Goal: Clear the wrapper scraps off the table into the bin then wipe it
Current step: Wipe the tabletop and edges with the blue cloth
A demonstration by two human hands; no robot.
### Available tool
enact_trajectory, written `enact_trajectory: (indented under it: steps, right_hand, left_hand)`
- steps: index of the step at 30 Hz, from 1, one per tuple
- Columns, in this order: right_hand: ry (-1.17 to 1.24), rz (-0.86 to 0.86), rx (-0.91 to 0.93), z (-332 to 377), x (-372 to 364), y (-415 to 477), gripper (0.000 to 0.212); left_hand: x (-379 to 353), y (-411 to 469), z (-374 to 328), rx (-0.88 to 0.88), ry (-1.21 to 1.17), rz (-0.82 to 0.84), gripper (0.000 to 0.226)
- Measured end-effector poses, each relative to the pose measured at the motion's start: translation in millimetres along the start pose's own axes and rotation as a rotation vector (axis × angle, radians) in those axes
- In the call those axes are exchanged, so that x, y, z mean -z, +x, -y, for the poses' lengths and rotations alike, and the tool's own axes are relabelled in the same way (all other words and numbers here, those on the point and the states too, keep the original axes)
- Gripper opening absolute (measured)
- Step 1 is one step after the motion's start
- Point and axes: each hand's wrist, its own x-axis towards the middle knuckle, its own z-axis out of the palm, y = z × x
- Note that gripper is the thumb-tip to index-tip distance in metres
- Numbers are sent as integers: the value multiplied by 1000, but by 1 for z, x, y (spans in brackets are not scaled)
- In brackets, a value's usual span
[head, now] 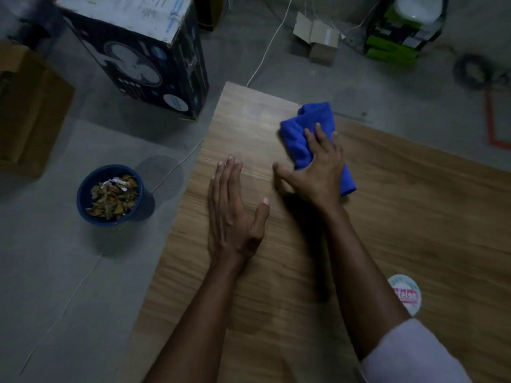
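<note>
A folded blue cloth (304, 125) lies on the wooden table (401, 217) near its far edge. My right hand (318, 167) presses down on the cloth with spread, straight fingers, thumb out on the wood. My left hand (235, 211) lies flat on the table to the left of it, palm down, fingers together, holding nothing. On the floor left of the table stands a dark blue bin (110, 194) filled with brownish wrapper scraps (113, 196). No scraps show on the table top.
A round white sticker or lid (406, 293) lies on the table near my right forearm. On the floor are a fan box (143, 53), cardboard boxes (25, 106), a small carton (315, 37), green boxes (398, 37) and white cables (265, 51).
</note>
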Motion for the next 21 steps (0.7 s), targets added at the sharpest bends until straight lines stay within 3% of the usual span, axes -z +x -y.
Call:
enact_trajectory:
  steps: [4, 9, 13, 21]
  right_hand:
    - [13, 17, 14, 2, 1, 0, 96]
    - [138, -98, -16, 8, 1, -6, 80]
    - [114, -21, 4, 3, 6, -8, 84]
    - [103, -45, 12, 3, 5, -5, 84]
  left_hand:
    - [1, 1, 1, 11, -7, 14, 79]
    - [2, 0, 1, 12, -21, 1, 79]
    - [2, 0, 1, 12, -14, 11, 79]
    - [1, 0, 1, 10, 2, 9, 79]
